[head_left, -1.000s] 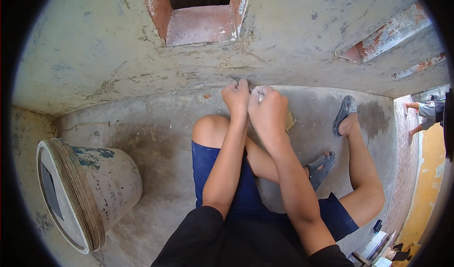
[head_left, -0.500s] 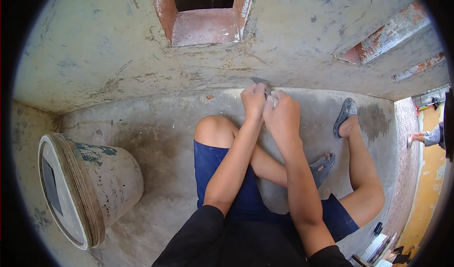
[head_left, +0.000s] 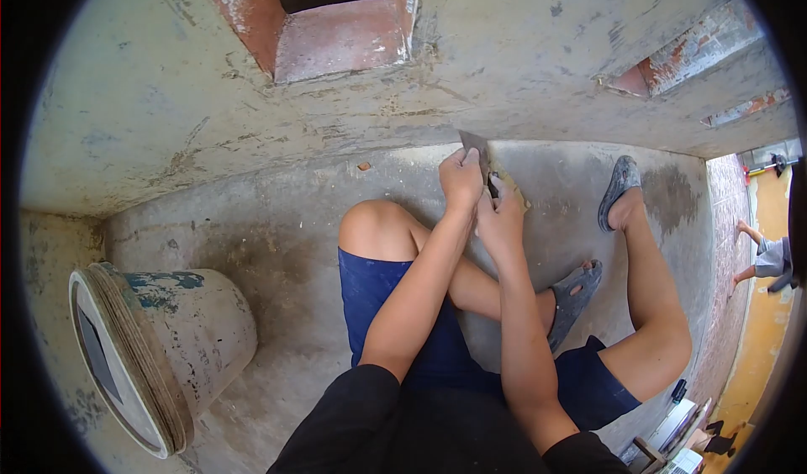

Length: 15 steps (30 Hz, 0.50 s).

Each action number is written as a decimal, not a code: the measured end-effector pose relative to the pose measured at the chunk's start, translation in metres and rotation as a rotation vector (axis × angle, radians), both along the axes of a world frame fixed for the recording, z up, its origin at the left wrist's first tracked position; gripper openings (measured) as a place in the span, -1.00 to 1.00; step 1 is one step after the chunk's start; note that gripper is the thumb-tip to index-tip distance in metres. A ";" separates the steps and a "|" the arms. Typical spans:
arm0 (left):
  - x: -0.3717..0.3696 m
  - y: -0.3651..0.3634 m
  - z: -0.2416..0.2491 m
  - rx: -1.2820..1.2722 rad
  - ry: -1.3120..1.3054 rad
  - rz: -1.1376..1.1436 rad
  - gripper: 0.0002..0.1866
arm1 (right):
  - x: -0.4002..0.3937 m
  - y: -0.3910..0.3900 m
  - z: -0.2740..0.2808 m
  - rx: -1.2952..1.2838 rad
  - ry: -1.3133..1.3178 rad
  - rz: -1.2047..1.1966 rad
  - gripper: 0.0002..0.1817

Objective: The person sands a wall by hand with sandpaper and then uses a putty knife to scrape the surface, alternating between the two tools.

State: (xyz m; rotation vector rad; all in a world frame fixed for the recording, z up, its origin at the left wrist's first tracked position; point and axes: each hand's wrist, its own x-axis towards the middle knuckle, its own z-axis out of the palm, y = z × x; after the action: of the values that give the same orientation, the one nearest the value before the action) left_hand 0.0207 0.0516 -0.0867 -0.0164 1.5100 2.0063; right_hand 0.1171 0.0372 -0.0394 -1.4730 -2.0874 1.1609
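My left hand [head_left: 462,180] is closed with its thumb pressed along a grey putty knife blade [head_left: 474,143]. The blade's corner points up toward the foot of the wall. Close beside it on the right, my right hand [head_left: 502,218] is closed around a dark part that looks like the knife's handle [head_left: 493,186]. A yellowish, sheet-like piece [head_left: 519,195] shows past the right fingers; its kind cannot be made out. Both hands are above the floor, just in front of my bent knee.
A paint-stained bucket [head_left: 197,323] lies tilted at the left. The plastered wall [head_left: 538,79] has a recessed opening [head_left: 340,41]. My sandalled feet [head_left: 576,297] rest on the concrete floor [head_left: 311,247]. At the far right, part of another person [head_left: 769,258] shows.
My right hand has dropped slightly and turned, bringing the dark handle and yellowish piece into view. More of the blade shows above my left hand. The view has shifted a little.
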 end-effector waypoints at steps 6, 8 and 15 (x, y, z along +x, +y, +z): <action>-0.005 -0.003 -0.016 -0.128 -0.103 0.021 -0.80 | 0.006 -0.004 -0.028 -0.175 0.122 -0.050 -0.51; -0.006 0.002 -0.020 -0.102 -0.123 0.047 -0.82 | 0.005 -0.008 -0.020 -0.308 0.172 -0.095 -0.54; -0.009 -0.001 -0.013 -0.029 -0.133 0.066 -0.79 | 0.003 -0.002 0.002 -0.502 0.446 -0.160 -0.67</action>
State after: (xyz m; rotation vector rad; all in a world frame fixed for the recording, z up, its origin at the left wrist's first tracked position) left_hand 0.0117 0.0506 -0.0996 -0.2094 1.4715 1.9925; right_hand 0.1203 0.0347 -0.0369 -1.3716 -1.4160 1.8350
